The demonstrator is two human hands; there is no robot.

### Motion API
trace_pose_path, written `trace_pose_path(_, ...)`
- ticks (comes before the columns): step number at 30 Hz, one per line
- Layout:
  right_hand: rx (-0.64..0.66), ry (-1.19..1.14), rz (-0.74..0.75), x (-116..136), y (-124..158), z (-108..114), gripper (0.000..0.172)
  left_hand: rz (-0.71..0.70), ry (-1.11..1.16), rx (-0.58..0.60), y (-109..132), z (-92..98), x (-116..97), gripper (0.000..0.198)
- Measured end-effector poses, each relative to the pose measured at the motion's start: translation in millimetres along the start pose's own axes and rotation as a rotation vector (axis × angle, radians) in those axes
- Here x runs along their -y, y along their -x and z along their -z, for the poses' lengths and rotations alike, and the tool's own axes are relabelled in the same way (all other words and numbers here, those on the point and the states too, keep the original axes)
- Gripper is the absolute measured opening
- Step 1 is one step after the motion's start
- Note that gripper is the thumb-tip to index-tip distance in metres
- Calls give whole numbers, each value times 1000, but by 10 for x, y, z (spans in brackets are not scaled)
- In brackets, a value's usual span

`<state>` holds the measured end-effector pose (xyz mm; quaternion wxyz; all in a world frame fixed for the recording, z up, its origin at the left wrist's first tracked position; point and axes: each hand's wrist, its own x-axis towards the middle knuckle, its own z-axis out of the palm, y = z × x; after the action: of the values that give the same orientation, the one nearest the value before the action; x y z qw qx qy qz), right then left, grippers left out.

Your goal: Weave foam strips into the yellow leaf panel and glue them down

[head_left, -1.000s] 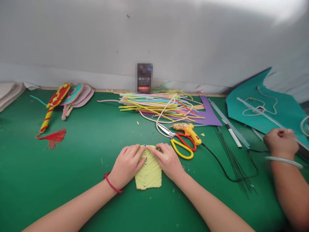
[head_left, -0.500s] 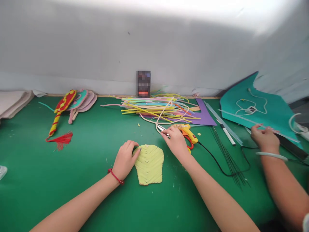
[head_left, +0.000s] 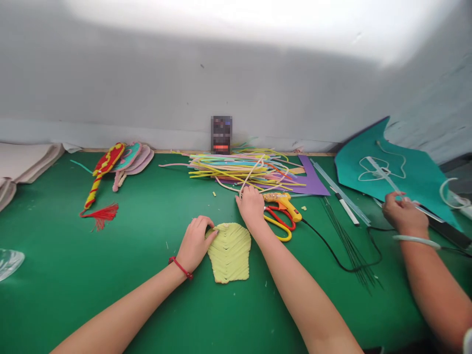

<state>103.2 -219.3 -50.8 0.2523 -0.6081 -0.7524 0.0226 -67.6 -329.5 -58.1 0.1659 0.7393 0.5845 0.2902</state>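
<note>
My left hand (head_left: 196,241) pinches the upper left edge of a flat yellow-green piece (head_left: 229,253), ribbed like a leaf, which lies on the table. Up and to the right of it, my right hand (head_left: 251,209) is closed, palm down. A cream fuzzy strand (head_left: 252,169) runs down to its fingertips, but what they grip is hidden. Scissors (head_left: 282,223) with red and yellow handles lie just right of that hand, which covers their blades. Beyond them rests a yellow glue gun (head_left: 289,205) with a black cord.
Colourful pipe cleaners (head_left: 221,167) are heaped on purple sheet (head_left: 315,179) before a phone (head_left: 221,135). Decorated fans (head_left: 106,160) lie left. Dark wires (head_left: 344,238) and a marker (head_left: 346,207) lie right. Another person's hand (head_left: 405,215) holds a pale strip by teal sheet (head_left: 354,162).
My right hand has moved left and slightly up, uncovering more of the scissor handles. My left hand stays on the yellow-green piece. The other person's pale strip has swung to point more away.
</note>
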Motion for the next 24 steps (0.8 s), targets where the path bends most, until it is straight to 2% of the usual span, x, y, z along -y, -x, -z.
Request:
trace_pose_path(2, -5, -38, -16, 18, -31, -1, 31, 23, 52, 11, 1, -9, 12, 4)
trace_pose_path(6, -11, -142, -65, 65, -88, 60, 27, 95, 163, 28, -10, -16, 30, 2)
trace_pose_path(10, -6, -292, -122, 61, -92, 307, 29, 150, 253, 47, -37, -16, 34, 7)
trace_pose_path(11, -12, -376, -139, 52, -85, 397, 30, 152, 270, 51, -43, -17, 37, 11)
trace_pose_path(15, -87, -1146, -271, -3, 10, 731, 29, 99, 254, -26, -47, -5, 47, 27)
trace_pose_path(17, -82, -1364, -341, -45, 117, 809, 29, 66, 250, -80, -44, 23, 38, 28)
trace_pose_path(21, 34, -1511, -457, -149, 396, 756, 27, 54, 348, -98, -68, 101, -45, 27)
trace_pose_path(24, 122, -1539, -497, -214, 554, 660, 26, 125, 491, -48, -139, 126, -148, 31)
